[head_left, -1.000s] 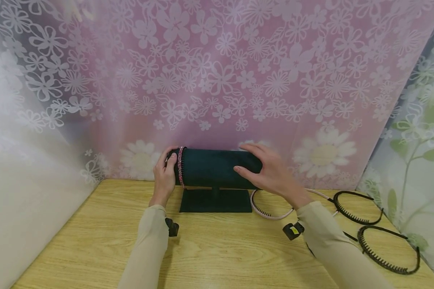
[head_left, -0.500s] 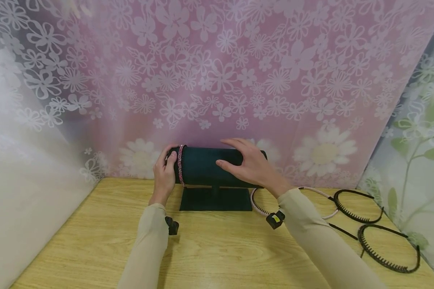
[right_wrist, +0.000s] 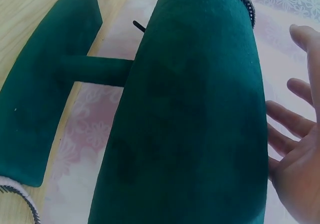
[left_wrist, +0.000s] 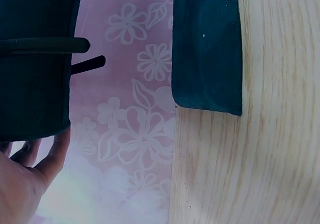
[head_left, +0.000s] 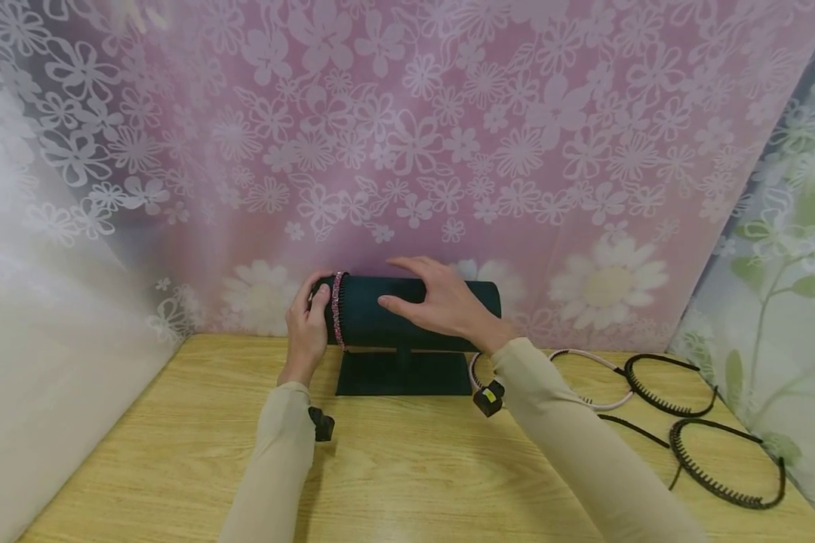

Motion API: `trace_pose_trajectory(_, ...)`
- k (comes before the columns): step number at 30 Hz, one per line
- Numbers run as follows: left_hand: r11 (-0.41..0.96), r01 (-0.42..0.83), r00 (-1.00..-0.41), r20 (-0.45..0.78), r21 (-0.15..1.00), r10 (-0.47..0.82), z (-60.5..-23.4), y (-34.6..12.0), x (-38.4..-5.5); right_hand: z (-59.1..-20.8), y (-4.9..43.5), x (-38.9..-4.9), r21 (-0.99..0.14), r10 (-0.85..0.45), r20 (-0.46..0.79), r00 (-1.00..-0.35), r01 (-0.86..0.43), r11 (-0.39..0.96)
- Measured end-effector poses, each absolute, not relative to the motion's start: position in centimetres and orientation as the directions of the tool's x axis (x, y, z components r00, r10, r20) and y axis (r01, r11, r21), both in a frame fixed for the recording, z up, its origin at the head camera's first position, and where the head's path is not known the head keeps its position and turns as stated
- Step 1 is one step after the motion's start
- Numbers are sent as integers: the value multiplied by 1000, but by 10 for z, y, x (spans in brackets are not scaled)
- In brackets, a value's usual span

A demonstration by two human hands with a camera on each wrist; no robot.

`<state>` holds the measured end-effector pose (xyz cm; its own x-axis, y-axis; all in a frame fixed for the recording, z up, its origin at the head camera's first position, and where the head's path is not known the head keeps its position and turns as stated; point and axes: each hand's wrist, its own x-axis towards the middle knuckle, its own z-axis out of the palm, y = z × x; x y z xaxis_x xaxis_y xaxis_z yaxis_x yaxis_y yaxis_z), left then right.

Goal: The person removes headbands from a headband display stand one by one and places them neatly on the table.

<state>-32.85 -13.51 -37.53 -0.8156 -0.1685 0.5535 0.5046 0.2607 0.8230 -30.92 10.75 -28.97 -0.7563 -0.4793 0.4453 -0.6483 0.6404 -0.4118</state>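
Observation:
A dark green velvet display stand (head_left: 370, 320) has a horizontal roll on a post and flat base. Near its left end sits a headband (head_left: 337, 313) with pink glittery stones and black comb teeth; its dark tips (left_wrist: 70, 45) hang below the roll in the left wrist view. My left hand (head_left: 306, 328) grips the roll's left end, thumb in front and fingers behind. My right hand (head_left: 441, 302) is over the middle of the roll, thumb and fingers spread, holding nothing. In the right wrist view the right hand (right_wrist: 300, 154) is beside the roll; whether it touches is unclear.
On the wooden table (head_left: 407, 467) at right lie several headbands: a light pink one (head_left: 607, 407), a black toothed one (head_left: 682, 412) and a dark toothed one (head_left: 733, 499) among them. The right forearm covers some. A pink floral curtain (head_left: 407, 151) hangs behind the stand.
My right hand has moved left along the roll from its right end to the middle, fingers still spread. The left hand and the stoned headband stay in place.

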Motion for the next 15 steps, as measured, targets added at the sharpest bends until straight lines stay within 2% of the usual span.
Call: trace_pose_trajectory(15,285,520,-804,574,806,-157,-384,-138,-337,-281,80,-325,-432,-515,324,-793,-609,665)
